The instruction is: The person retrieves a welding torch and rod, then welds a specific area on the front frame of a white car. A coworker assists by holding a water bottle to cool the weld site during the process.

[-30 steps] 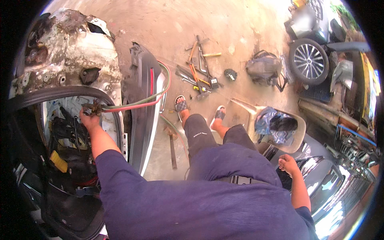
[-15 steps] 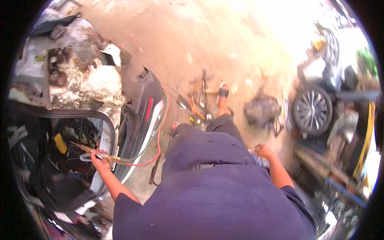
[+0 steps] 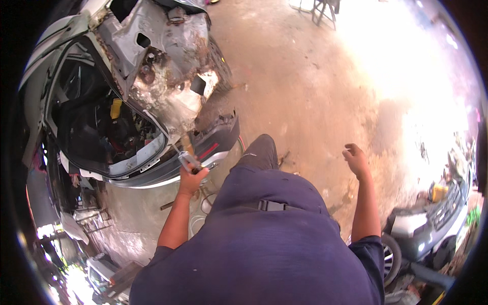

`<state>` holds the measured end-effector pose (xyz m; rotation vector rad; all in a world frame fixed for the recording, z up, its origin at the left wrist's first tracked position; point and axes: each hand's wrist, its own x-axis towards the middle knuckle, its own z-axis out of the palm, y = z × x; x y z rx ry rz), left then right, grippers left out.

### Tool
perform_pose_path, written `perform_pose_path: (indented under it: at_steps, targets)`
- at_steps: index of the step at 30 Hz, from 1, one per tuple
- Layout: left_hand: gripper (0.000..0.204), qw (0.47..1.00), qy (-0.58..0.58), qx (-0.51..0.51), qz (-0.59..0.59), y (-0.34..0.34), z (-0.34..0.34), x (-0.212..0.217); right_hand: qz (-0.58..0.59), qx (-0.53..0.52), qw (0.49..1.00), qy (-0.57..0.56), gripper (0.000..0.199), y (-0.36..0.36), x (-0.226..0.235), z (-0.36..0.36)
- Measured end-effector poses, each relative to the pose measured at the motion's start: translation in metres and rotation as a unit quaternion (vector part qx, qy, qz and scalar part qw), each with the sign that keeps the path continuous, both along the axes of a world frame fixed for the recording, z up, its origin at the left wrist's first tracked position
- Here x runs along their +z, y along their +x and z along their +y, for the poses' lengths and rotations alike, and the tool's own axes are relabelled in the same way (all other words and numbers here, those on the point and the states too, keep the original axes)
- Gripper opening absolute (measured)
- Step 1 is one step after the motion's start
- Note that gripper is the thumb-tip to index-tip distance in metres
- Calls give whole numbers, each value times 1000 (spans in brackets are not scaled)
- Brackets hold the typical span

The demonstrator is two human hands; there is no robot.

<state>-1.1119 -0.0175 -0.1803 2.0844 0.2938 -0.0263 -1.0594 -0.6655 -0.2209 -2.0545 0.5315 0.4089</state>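
My left hand [image 3: 191, 178] is closed around a brass gas torch [image 3: 187, 144] with a slim tip. A silvery wire-like tool [image 3: 187, 159] sits in the same grip; its exact kind is too blurred to tell. The hand is just off the detached-looking rear bumper [image 3: 223, 136], beside the stripped, rusty rear of a car body [image 3: 165, 84]. A bit of the torch's red and green hose shows past the bumper. My right hand [image 3: 357, 158] is raised over the floor at my right, fingers loosely bent and apart, with nothing visible in it.
The car's open rear compartment [image 3: 91, 122] holds a yellow object [image 3: 116, 108] and loose parts. A wheel [image 3: 389, 259] and a dark bumper [image 3: 432, 223] lie at the lower right. A metal stand [image 3: 325, 11] is on the concrete floor at the far end.
I have turned and stepped, so the car now shows more from behind. My left hand has drawn the torch out of the compartment. My right hand has moved from my side out over the floor.
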Motion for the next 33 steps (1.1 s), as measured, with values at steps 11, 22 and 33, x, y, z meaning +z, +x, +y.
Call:
perform_pose_path:
  at_steps: [11, 22, 33]
  targets:
    - [17, 952, -169, -167, -195, 317, -242, 84, -89, 342, 925, 141, 61, 253, 106, 92]
    - [27, 814, -446, -269, -257, 575, -351, 239, -175, 386, 822, 380, 50, 536, 154, 88]
    - [57, 885, -381, -56, -261, 783, -351, 253, -279, 440, 807, 278, 54, 840, 186, 113]
